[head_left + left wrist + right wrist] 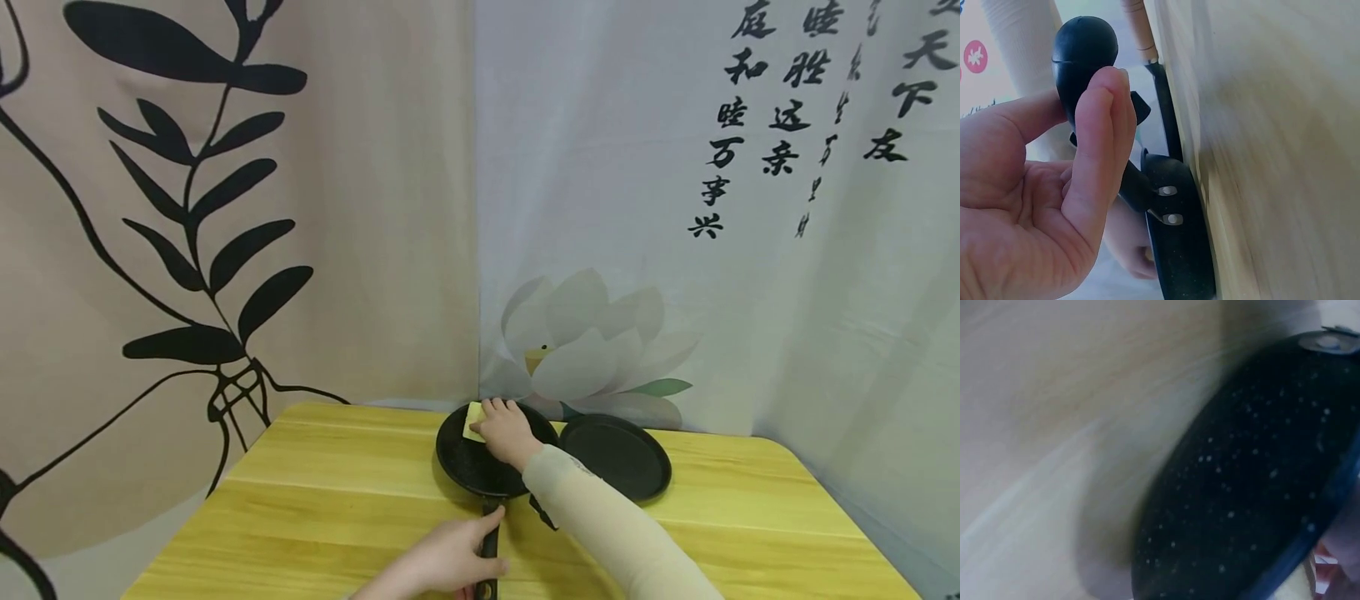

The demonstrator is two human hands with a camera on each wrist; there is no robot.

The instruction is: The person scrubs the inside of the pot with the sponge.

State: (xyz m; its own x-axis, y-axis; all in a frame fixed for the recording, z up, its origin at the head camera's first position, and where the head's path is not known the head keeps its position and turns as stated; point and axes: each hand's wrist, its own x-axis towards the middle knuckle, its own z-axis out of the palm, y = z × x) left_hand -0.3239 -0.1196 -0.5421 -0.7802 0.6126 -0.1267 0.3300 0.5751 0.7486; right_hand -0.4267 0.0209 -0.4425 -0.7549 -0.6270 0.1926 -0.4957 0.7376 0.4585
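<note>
I can't make out most of the yellow sponge (474, 422) under the right hand (508, 431), and my right wrist view is mostly the black frying pan's (465, 462) speckled outer wall. The pan is on the wooden table (337, 500), before a printed curtain (397, 208) and beside a flat black pan (622, 458). I see the right hand reaching forward, gripping the sponge inside the frying pan, while the left hand (453, 554) holds its handle (489, 546) between thumb and fingers.

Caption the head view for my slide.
Right hand holds a yellow sponge in a black frying pan; left hand at its handle.
</note>
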